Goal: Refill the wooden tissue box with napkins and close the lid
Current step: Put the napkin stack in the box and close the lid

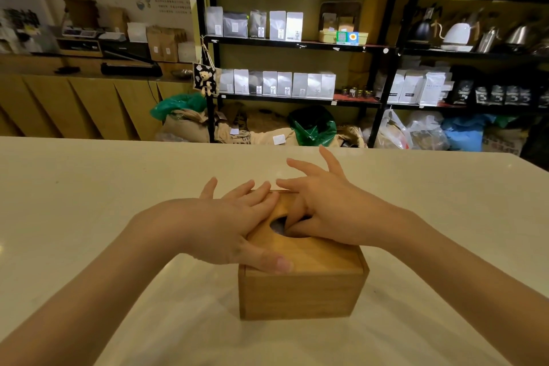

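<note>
A wooden tissue box (300,294) stands on the pale table (89,187), a little right of centre. Its sliding lid (320,255) lies on top with an oval opening (282,227) in it. My left hand (234,226) rests flat on the lid's left side, fingers spread and thumb at the near edge. My right hand (326,211) lies on the right side, with one or two fingers dipped into the opening and the others lifted. Something pale shows dimly inside the hole; whether it is napkins I cannot tell. No loose napkins are in view.
Beyond the table's far edge stands a black shelving unit (300,44) with white coffee bags and kettles. Sacks and plastic bags (312,128) lie on the floor beneath it. A wooden counter (77,92) runs along the left.
</note>
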Motion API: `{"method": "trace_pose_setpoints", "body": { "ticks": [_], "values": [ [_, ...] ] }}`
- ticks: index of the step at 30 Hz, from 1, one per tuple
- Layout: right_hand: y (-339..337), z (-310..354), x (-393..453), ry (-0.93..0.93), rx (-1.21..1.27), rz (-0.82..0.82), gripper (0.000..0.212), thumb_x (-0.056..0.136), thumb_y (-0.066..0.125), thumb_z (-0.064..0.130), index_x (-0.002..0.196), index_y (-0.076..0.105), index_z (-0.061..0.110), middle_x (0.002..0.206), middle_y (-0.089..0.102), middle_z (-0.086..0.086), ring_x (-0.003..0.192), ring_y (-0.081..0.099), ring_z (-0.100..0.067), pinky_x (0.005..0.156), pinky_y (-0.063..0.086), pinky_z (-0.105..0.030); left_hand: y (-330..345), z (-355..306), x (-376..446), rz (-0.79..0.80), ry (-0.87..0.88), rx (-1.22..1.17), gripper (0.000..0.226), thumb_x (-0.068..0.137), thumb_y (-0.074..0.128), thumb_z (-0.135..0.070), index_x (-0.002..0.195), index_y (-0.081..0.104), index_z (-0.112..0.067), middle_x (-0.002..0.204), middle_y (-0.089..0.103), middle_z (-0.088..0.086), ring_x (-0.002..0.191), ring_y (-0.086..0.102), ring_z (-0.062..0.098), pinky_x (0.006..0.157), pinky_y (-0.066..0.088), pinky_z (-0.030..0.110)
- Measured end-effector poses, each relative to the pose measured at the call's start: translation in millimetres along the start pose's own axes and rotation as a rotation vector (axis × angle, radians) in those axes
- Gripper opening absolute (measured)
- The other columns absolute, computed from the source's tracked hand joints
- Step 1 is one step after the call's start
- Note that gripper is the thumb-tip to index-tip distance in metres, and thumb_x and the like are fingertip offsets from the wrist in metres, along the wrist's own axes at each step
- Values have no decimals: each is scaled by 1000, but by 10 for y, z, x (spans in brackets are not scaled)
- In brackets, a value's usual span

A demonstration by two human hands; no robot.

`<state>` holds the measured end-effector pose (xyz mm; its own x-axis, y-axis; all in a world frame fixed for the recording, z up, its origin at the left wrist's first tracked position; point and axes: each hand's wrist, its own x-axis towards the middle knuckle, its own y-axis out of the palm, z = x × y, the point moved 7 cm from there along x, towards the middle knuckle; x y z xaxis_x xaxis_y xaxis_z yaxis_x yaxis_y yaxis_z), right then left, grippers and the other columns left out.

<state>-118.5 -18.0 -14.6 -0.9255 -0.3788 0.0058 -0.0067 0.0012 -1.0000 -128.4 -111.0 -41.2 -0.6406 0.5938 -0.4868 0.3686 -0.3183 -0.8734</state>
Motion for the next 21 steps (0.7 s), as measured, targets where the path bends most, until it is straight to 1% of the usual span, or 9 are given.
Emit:
{"method": "trace_pose_setpoints", "body": {
  "ticks": [7, 10, 11, 12, 13, 14, 16, 18, 21],
  "values": [
    [-145, -23, -182, -3, 63, -67, 25, 93, 40, 38, 104, 61, 30, 149, 33, 11, 142, 1, -7, 109, -22, -39, 2, 3, 2, -10, 13, -8, 100, 68, 31, -75, 139, -22, -29, 150, -29, -10, 135, -31, 9, 108, -21, 48],
    [-147, 31, -264, -11, 13, -100, 27, 95, 33, 38, 105, 56, 28, 143, 42, 14, 142, 7, -6, 108, -21, -34, -2, 2, 14, -25, 23, -26, 98, 71, 34, -73, 140, -21, -30, 150, -28, -10, 135, -30, 9, 108, -21, 47],
    [-150, 68, -283, -19, -6, -137, 30, 96, 31, 40, 103, 56, 26, 138, 49, 13, 142, 13, -7, 108, -20, -34, -10, 1, 16, -33, 26, -31, 98, 71, 34, -72, 140, -20, -30, 151, -27, -10, 135, -29, 9, 108, -21, 47],
    [-174, 116, -307, -32, -16, -215, 35, 94, 29, 42, 100, 59, 24, 129, 58, 11, 139, 25, -10, 109, -16, -35, -22, -2, 18, -44, 29, -35, 97, 71, 36, -72, 141, -18, -30, 151, -25, -10, 136, -27, 9, 109, -20, 47],
    [-180, 150, -334, -43, -34, -298, 38, 91, 29, 40, 94, 62, 21, 116, 67, 7, 132, 41, -14, 109, -8, -39, -38, -3, 17, -58, 33, -40, 96, 72, 37, -71, 142, -15, -30, 152, -23, -10, 137, -26, 9, 109, -19, 46],
    [-170, 166, -370, -57, -60, -385, 36, 88, 32, 35, 87, 64, 18, 101, 74, 4, 120, 55, -18, 108, 3, -44, -57, -2, 14, -77, 38, -46, 94, 73, 38, -70, 142, -11, -31, 153, -20, -10, 138, -24, 10, 110, -18, 46],
    [-128, 146, -446, -62, -93, -508, 28, 88, 38, 26, 81, 64, 16, 83, 75, 2, 101, 67, -20, 106, 14, -48, -112, -7, 0, -129, 63, -62, 84, 75, 41, -67, 143, 3, -35, 155, -12, -11, 139, -20, 10, 110, -17, 48],
    [-63, 152, -513, -80, -95, -555, 25, 91, 37, 24, 81, 59, 18, 78, 72, 5, 89, 68, -14, 109, 14, -44, -192, -22, -30, -211, 101, -83, 67, 78, 44, -62, 138, 23, -42, 156, -3, -13, 140, -16, 9, 109, -18, 50],
    [-88, 153, -579, -108, -88, -634, 23, 92, 36, 22, 81, 56, 19, 69, 67, 7, 71, 63, -8, 109, 17, -40, -296, -54, -61, -341, 151, -150, 42, 79, 49, -56, 119, 51, -44, 153, 12, -17, 140, -7, 4, 109, -17, 51]
  ]
}}
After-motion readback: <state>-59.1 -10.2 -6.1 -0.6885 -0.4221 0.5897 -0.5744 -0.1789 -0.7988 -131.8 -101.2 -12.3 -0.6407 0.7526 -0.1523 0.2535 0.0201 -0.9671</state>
